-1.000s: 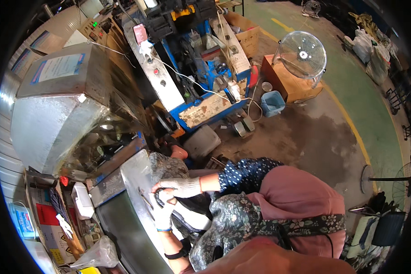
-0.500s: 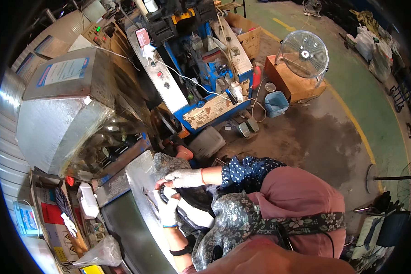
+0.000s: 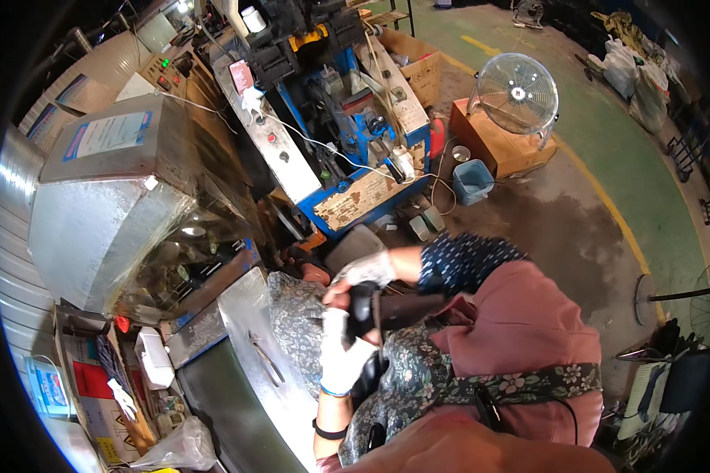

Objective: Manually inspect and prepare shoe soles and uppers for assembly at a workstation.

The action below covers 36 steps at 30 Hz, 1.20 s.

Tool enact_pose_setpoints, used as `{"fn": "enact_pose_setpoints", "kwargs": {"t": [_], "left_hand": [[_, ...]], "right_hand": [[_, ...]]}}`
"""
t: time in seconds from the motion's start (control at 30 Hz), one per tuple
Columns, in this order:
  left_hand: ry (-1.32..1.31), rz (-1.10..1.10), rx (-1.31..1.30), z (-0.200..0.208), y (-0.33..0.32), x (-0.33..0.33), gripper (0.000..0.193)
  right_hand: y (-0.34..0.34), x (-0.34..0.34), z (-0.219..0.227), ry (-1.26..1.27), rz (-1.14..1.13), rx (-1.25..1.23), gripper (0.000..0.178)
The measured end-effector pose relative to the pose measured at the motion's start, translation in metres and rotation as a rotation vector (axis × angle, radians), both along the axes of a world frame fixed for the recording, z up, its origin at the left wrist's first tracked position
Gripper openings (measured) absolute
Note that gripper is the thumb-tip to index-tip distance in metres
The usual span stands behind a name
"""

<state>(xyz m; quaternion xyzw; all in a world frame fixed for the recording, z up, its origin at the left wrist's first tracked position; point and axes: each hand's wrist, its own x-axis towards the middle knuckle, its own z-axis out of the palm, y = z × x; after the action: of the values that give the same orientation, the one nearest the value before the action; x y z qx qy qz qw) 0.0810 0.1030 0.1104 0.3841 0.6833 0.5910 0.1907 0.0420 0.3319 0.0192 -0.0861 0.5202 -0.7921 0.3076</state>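
Relative to the counter (image 3: 241,306), a bare silver metal surface, the black item (image 3: 363,309) is located to the right, clear of the counter edge and over the floral apron (image 3: 406,370). Half a second earlier, both hands hold it at the counter edge, with its white face and black rim exposed. That white face is now out of sight, and the item is turned to show a dark side. The curved metal tool (image 3: 267,359), previously partly covered by the left hand, lies fully exposed on the counter.

The left hand (image 3: 344,352), gloved in white, is clamped on the lower part of the black item, thumb across it. The right hand (image 3: 364,272), also gloved, is closed on its upper end with bare fingertips. The black item appears upright, smooth and slightly shiny; motion blur hides its exact outline.
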Motion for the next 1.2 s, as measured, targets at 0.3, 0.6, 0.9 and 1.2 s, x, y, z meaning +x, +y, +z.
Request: {"fn": "enact_pose_setpoints", "kwargs": {"t": [0.3,0.6,0.9,1.2], "left_hand": [[0.178,0.982,-0.346,-0.106,-0.148,-0.080,0.043],[0.574,1.130,-0.951,-0.158,-0.216,-0.045,0.051],[0.487,1.136,-0.955,-0.153,-0.207,-0.045,0.054],[0.641,1.143,-0.992,-0.143,-0.209,-0.055,0.041]], "right_hand": [[0.042,0.134,-0.049,-0.702,-0.434,-0.275,0.047],[-0.009,0.019,0.013,-0.501,-0.230,-0.511,0.063],[-0.214,-0.229,0.035,0.428,-0.762,0.444,0.046],[-0.222,-0.168,0.042,0.735,0.325,0.569,0.033]]}}
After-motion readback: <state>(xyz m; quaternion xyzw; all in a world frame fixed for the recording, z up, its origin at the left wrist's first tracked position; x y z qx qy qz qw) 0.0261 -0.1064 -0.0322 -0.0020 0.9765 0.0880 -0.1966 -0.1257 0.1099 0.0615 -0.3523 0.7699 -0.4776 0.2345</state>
